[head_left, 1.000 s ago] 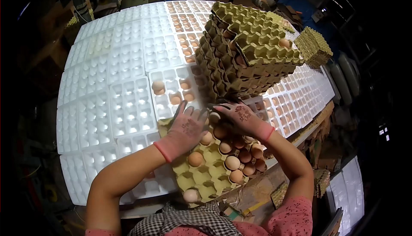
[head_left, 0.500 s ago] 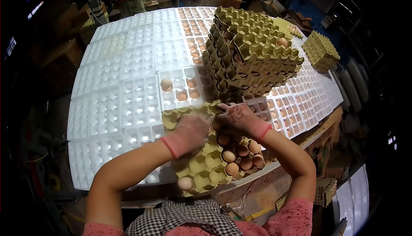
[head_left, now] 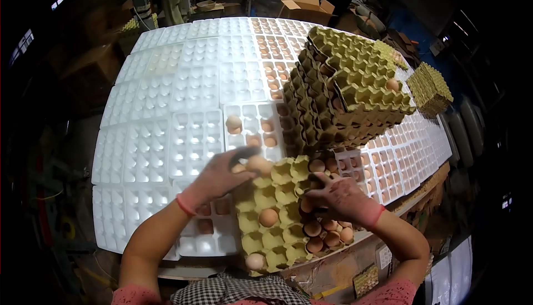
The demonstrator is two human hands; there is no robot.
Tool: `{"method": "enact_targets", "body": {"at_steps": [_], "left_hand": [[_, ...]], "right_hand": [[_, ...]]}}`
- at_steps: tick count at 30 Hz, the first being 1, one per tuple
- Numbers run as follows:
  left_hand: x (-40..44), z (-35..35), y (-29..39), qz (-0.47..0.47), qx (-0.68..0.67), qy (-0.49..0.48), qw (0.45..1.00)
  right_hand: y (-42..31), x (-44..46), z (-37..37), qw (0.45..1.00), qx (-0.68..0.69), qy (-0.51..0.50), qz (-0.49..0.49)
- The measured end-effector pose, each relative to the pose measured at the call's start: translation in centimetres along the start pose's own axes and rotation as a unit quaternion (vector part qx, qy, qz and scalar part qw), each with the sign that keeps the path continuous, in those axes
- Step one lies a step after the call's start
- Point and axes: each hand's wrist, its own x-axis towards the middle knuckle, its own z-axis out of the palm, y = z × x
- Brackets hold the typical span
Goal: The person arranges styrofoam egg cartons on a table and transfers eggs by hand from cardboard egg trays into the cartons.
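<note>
My left hand [head_left: 211,182], in a pinkish glove with dark fingertips, is closed around brown eggs [head_left: 259,165], at the left edge of a yellow pulp egg tray [head_left: 283,212]. The white foam tray with several eggs in its cups lies just beyond. My right hand [head_left: 347,198], gloved too, reaches down over the tray's right side, its bent fingers round an egg [head_left: 307,204]; the palm hides part of the grip. More eggs [head_left: 331,238] crowd near the right wrist. A single egg [head_left: 268,218] sits mid-tray, and a paler one [head_left: 255,261] sits at the near corner.
A tall stack of pulp trays [head_left: 338,99] stands beyond my right hand, one egg [head_left: 392,85] on top. White foam trays [head_left: 150,155] cover the left; egg-filled ones [head_left: 397,155] run right. Another tray stack [head_left: 430,89], an open carton [head_left: 307,8] and people are farther back.
My left hand has moved left off the tray's middle with eggs, uncovering an egg there and eggs in the foam tray beneath. My right hand has shifted nearer. The whole view has shifted slightly.
</note>
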Motion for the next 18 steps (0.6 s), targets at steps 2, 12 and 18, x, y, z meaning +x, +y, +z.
{"method": "enact_targets", "body": {"at_steps": [2, 12, 18], "left_hand": [[1.0, -3.7, -1.1, -0.069, 0.003, 0.097, 0.993], [10.9, -5.8, -12.3, -0.058, 0.388, -0.037, 0.919], [17.0, -7.6, -13.8, 0.075, 0.325, 0.183, 0.925]], "right_hand": [[1.1, 2.7, -1.2, 0.985, 0.119, 0.115, 0.051], [6.8, 31.1, 3.0, 0.986, -0.159, -0.042, 0.030], [8.8, 33.3, 1.3, 0.945, 0.229, 0.172, 0.157]]}}
